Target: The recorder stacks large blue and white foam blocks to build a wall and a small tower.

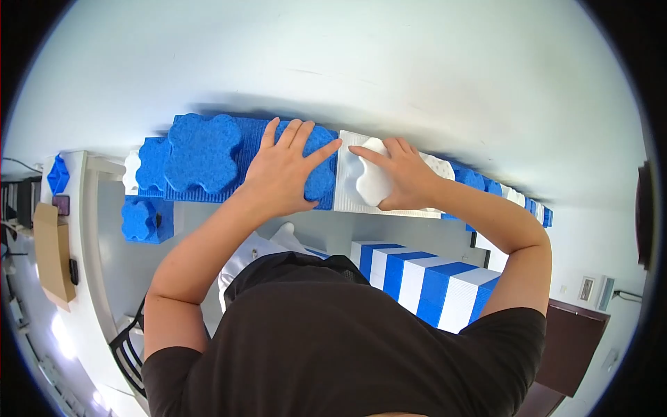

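A row of large blue and white foam-like building blocks with scalloped knobs runs along the wall. My left hand (pixel 284 172) lies spread, palm down, over the blue knob (pixel 320 177) of a ribbed blue block (pixel 251 156); its fingers are apart. Directly right of that block stands a ribbed white block (pixel 346 172). My right hand (pixel 409 174) rests on its smooth white knob (pixel 372 180), thumb and fingers spread around the knob's right part. Another large blue knob (pixel 203 154) is left of my left hand. The palms hide parts of both knobs.
The white wall (pixel 333 62) rises behind the row. Blue and white striped stacked blocks (pixel 432 281) stand below at right. A lower blue block (pixel 165 219) is at left, near a white table (pixel 83 250) holding an open cardboard box (pixel 52 255). A black chair (pixel 127 354) stands beside it.
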A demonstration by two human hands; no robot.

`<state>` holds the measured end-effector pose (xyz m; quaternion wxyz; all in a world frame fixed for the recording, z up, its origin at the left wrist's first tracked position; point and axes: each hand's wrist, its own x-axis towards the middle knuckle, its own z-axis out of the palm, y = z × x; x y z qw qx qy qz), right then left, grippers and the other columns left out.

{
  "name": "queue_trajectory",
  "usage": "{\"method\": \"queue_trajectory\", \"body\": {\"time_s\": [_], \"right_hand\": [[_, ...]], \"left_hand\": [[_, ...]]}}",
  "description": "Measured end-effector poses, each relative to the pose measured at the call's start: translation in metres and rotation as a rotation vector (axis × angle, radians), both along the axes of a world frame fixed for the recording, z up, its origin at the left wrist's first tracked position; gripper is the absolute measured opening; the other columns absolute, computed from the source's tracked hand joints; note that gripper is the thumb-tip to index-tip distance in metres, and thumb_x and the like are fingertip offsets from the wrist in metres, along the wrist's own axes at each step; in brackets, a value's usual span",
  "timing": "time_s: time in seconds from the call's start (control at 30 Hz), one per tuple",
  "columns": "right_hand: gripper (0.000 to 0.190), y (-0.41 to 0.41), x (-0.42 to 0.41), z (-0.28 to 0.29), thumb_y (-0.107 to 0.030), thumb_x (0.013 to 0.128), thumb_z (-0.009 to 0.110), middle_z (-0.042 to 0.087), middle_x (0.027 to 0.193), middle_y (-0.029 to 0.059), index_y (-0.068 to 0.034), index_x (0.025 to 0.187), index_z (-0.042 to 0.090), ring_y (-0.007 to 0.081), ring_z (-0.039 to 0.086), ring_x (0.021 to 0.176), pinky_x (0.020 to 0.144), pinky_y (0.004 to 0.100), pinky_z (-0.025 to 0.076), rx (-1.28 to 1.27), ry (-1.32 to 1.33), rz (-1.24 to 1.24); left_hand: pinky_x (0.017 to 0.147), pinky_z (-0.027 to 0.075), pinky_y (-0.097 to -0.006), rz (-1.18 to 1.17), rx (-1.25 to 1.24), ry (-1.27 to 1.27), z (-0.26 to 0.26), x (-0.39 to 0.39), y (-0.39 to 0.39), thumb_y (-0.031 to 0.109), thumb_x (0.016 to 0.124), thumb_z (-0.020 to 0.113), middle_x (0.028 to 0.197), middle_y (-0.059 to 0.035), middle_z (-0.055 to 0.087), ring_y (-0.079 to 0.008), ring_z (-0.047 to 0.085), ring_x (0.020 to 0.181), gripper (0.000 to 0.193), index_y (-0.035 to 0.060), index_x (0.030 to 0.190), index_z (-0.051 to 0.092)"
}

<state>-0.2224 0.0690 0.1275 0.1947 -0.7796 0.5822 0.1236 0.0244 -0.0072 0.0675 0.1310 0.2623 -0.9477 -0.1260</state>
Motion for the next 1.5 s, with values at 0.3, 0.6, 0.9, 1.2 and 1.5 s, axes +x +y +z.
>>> {"method": "queue_trajectory", "body": {"time_s": [0.3,0.6,0.9,1.2,1.5], "right_hand": [[0.098,0.001,-0.009,0.001,-0.023,0.058,0.08,0.047,0.114,0.0205,-0.035,0.145,0.037,0.0371,0.044,0.114,0.1,0.0476,0.036,-0.056,-0.024,0.042],[0.105,0.014,0.0,0.012,-0.03,0.059,0.085,0.018,0.153,0.0214,-0.024,0.15,0.03,0.0417,0.022,0.139,0.113,0.0556,0.023,-0.154,-0.041,0.053],[0.083,-0.014,0.092,0.017,-0.023,0.075,0.077,0.031,0.147,0.0217,-0.01,0.146,0.036,0.041,0.034,0.132,0.108,0.0479,0.034,-0.425,-0.378,0.157],[0.096,-0.076,0.185,-0.005,-0.039,0.072,0.078,0.034,0.144,0.0267,-0.011,0.149,0.028,0.0432,0.033,0.133,0.109,0.0503,0.033,-0.364,-0.332,0.125],[0.113,-0.115,0.229,-0.022,-0.048,0.065,0.079,0.037,0.138,0.0322,-0.021,0.154,0.014,0.0477,0.035,0.13,0.108,0.053,0.032,-0.192,-0.003,0.072]], "left_hand": [[0.111,0.024,-0.0552,-0.052,0.027,0.006,0.004,0.002,-0.004,0.042,0.058,0.084,0.14,-0.0216,0.041,-0.0371,0.038,0.132,0.095,0.0253,0.142,0.044],[0.112,0.025,-0.0554,-0.03,0.084,0.276,0.033,0.046,0.001,0.026,0.069,0.082,0.147,-0.0168,0.036,-0.0402,0.031,0.137,0.077,0.0173,0.138,0.049],[0.102,0.04,-0.0436,1.01,-0.104,0.663,-0.031,0.197,-0.004,0.009,0.089,0.059,0.129,-0.0188,0.053,-0.0375,0.05,0.12,0.038,0.004,0.126,0.055],[0.11,0.03,-0.0527,0.807,0.1,0.22,-0.123,0.239,0.002,0.009,0.085,0.061,0.146,-0.0144,0.042,-0.0336,0.037,0.137,0.053,0.006,0.136,0.047],[0.117,0.015,-0.051,0.578,0.032,0.005,-0.157,0.21,-0.029,-0.004,0.079,0.049,0.156,-0.0073,0.028,-0.0255,0.024,0.145,0.072,0.0093,0.147,0.033]]}}
